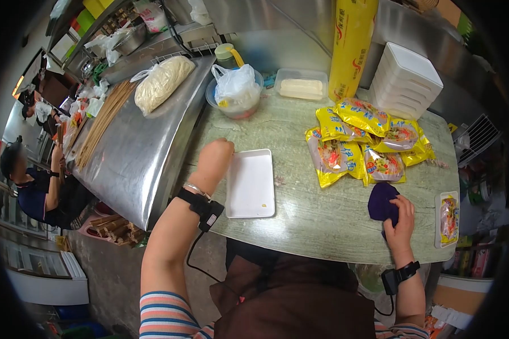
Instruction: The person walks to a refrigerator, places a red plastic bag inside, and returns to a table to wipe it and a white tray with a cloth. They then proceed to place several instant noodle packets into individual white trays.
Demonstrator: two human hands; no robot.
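Observation:
A shallow white tray lies on the table in front of me, with a small yellowish bit near its lower edge. My left hand is at the tray's upper left corner, fingers curled in. What it holds, if anything, is hidden. Over to the right, my right hand has its bent fingers on the edge of a dark purple cloth, which rests on the table. Beyond the cloth is a pile of yellow noodle packets. Another white tray, with a packet in it, sits at the table's right edge.
Stacked white trays and a tall yellow cling film box stand at the back. A bowl with a plastic bag and a clear container are nearby. A steel counter adjoins on the left; a person sits beyond it.

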